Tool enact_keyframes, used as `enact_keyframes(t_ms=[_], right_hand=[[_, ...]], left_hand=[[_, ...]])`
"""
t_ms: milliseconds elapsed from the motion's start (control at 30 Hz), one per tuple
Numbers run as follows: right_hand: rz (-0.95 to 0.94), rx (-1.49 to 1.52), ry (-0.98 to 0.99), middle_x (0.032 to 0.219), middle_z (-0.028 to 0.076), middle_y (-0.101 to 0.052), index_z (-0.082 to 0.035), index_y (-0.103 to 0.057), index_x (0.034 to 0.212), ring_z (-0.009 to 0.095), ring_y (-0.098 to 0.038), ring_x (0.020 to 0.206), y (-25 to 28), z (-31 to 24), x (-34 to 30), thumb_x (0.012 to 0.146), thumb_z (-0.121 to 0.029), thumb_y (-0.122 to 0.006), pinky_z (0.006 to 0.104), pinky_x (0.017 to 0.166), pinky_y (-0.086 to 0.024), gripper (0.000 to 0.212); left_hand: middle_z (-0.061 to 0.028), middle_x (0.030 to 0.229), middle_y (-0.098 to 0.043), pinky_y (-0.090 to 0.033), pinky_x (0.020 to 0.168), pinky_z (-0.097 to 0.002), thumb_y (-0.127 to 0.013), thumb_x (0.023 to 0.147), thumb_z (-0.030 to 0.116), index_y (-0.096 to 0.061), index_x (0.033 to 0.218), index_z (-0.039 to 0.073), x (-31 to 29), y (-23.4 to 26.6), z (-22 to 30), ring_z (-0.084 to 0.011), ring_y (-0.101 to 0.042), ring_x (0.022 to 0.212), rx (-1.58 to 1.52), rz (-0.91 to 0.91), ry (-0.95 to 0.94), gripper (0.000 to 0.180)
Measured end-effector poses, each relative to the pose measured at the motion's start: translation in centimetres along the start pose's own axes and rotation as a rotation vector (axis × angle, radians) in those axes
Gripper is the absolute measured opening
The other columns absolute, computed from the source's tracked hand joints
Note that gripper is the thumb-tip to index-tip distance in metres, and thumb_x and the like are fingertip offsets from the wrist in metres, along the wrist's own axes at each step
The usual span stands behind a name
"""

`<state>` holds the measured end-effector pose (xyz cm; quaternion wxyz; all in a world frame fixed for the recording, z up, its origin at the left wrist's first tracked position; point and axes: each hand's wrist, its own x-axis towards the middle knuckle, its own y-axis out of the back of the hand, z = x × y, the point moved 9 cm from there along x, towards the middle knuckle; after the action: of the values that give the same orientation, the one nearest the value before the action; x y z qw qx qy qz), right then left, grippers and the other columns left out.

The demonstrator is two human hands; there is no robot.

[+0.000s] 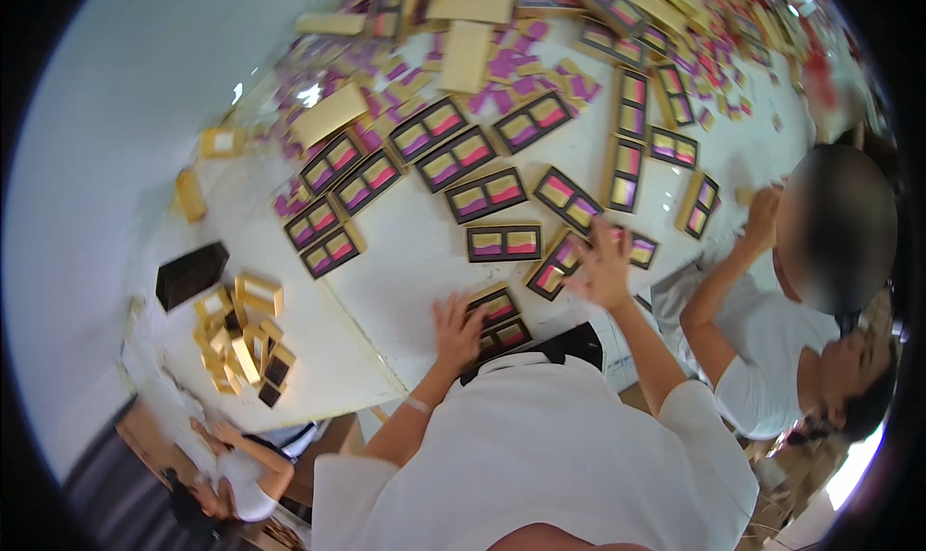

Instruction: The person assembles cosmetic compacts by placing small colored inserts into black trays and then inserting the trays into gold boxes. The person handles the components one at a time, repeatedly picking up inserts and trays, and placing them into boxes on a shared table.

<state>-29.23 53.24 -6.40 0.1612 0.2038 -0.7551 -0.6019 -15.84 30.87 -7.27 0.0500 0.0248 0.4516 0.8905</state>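
Note:
My left hand (pixel 457 331) lies open at the near table edge, its fingers apart against the left side of two dark-framed boxes. The upper box (pixel 499 306) and the lower box (pixel 505 336) each show purple, pink and gold packets in two compartments. Over to the right, my right hand (pixel 606 269) is spread, slightly blurred, above a tilted box (pixel 552 273) of the same kind. Its fingers partly cover that box and another box (pixel 643 252) just right of it. Whether the right fingertips touch either one I cannot tell.
Several more filled boxes (pixel 503 242) stand across the white table (pixel 386 300). Loose purple and gold packets (pixel 511 64) pile up at the back, with gold lids (pixel 466 57). Empty gold frames (pixel 246 349) are heaped at left. One person (pixel 762 358) sits at right, another (pixel 241 464) at lower left.

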Motion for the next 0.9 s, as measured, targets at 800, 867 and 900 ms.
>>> enact_keyframes(t_ms=[800,867,900], right_hand=[[-0.143,-0.006,0.333,0.143,0.017,-0.025,-0.02,-0.045,0.128,0.032,-0.024,0.132,0.2,-7.8,11.8,0.083,-0.038,-0.054,0.0561,0.105,-0.014,0.049],[-0.138,0.012,0.408,0.142,0.017,-0.027,-0.017,-0.048,0.124,0.032,-0.027,0.131,0.9,-5.6,11.4,0.083,-0.038,-0.054,0.0551,0.105,-0.015,0.046],[-0.108,0.072,0.416,0.141,0.017,-0.028,-0.016,-0.048,0.123,0.032,-0.028,0.13,1.6,-4.6,11.7,0.083,-0.039,-0.054,0.0549,0.105,-0.015,0.047]], left_hand=[[-0.006,0.143,-0.03,-0.002,0.105,-0.0576,-0.042,0.09,0.022,-0.049,0.127,0.021,13.2,12.6,-15.4,-0.035,-0.021,0.133,0.345,0.415,0.508,0.038],[-0.0064,0.144,-0.03,-0.002,0.104,-0.0579,-0.045,0.089,0.021,-0.051,0.126,0.022,14.5,11.1,-12.9,-0.0352,-0.022,0.132,0.296,0.462,0.535,0.038],[-0.0068,0.144,-0.03,-0.002,0.104,-0.058,-0.046,0.088,0.021,-0.052,0.125,0.022,14.8,10.6,-11.9,-0.0353,-0.022,0.132,0.267,0.483,0.574,0.037]])
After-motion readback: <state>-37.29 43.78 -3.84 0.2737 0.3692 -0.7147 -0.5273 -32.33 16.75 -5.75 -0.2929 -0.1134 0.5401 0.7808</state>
